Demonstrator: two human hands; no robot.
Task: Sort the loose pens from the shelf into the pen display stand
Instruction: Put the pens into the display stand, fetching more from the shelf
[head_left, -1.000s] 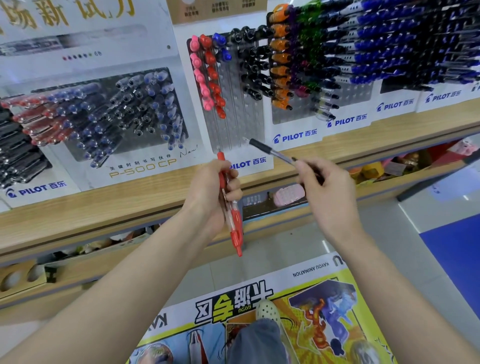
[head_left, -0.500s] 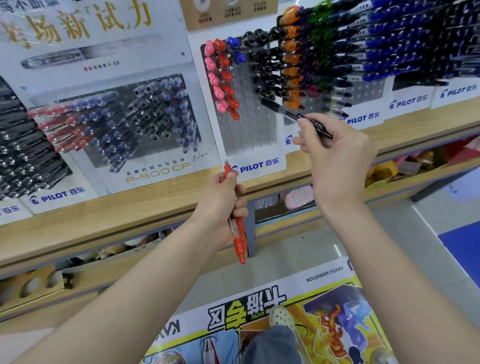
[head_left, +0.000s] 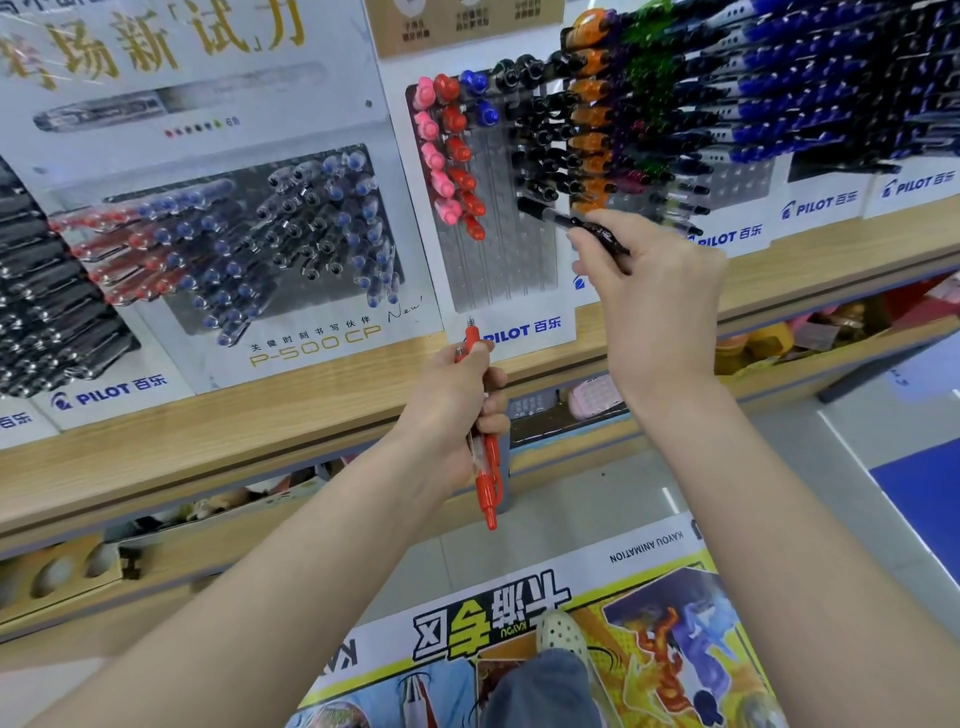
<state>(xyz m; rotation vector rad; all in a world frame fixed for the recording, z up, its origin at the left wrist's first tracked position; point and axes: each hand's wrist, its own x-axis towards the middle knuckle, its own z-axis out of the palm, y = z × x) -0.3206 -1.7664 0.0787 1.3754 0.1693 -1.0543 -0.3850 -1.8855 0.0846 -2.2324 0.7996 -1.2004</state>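
Now, shelf (head_left: 249, 436): the wooden ledge is carrying a row of Pilot racks standing side by side.
Pen display stand (head_left: 498, 270): it is holding colour columns up top, with its lower holes lying bare.
Right hand (head_left: 660, 291): it is pinching the black pen (head_left: 550, 215) by its rear and aiming the far end at the foot of the black column; whether the pen is already seated, I cannot tell.
Left hand (head_left: 452, 410): it is gripping the red pen (head_left: 488, 467) upright, below the stand and in front of the shelf edge.
Risk: the black pen may be missing its hole or nudging neighbours loose, since it is coming in at a slant and the rows are sitting tight. The red pen may be slipping while attention is resting elsewhere.
Count, stand: five pink, six red, two blue; the black ones are overlapping too much to count.
Count, hands: one black pen; one red for certain, possibly a second behind it.
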